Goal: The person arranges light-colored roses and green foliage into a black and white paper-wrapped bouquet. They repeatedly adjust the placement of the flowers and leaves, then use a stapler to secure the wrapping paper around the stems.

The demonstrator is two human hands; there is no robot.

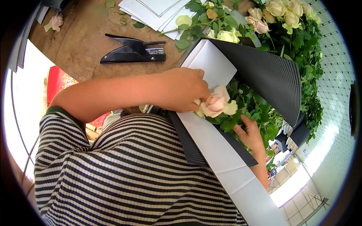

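A pale pink rose (214, 105) with greenish outer petals lies over the white paper strip (222, 150). My left hand (190, 90) reaches across from the left, its fingers curled and pinching at the flower's outer petals. Below the bloom, my right hand (250, 133) closes thumb and finger around its leafy stem; the stem itself is hidden by leaves. Black corrugated cardboard (264, 73) folds up behind the flower, and more of it shows under the paper strip. Green rose leaves (260, 105) fill the space between the cardboard and my right hand.
On the brown table (79, 22) a black stapler (134, 49) lies beyond my left forearm. White sheets (151, 13), loose leaves and a fallen pink bloom (54, 22) are farther back. A large bunch of cream roses (283, 13) stands at the far right, beside a wire grid (339, 56).
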